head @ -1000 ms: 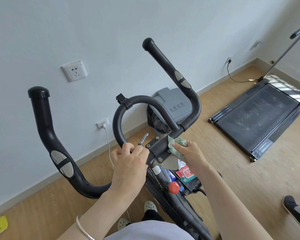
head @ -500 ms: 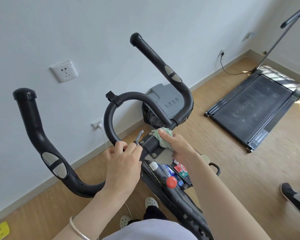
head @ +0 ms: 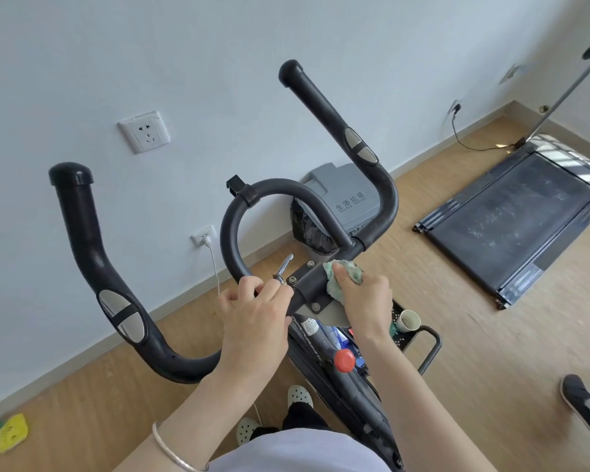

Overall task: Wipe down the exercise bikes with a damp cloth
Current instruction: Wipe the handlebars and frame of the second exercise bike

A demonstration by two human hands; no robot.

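1. Left hand [head: 252,315] wraps the base of the loop [head: 239,212], just left of the clamp [head: 307,284]. Right hand [head: 365,298] holds the cloth [head: 341,277] bunched under curled fingers and presses it on the clamp's right end.
2. Cloth sits between both hands at the right fingertips, touching the clamp. Lever [head: 285,264] pokes out just past the left knuckles, apart from the cloth.
3. Key relation: right horn [head: 324,107] starts just beyond the cloth, its long axis running up and away, leaning left at the tip. Right hand is nearer, so that looks like the next stroke. Left horn [head: 82,233] lies well left of the left hand.
4. Hidden: most of the cloth is under the right hand, and the left fingertips are behind the loop. The lower bike [head: 355,393] is covered by forearms and cut off at the bottom. Can't tell if the cloth is damp.
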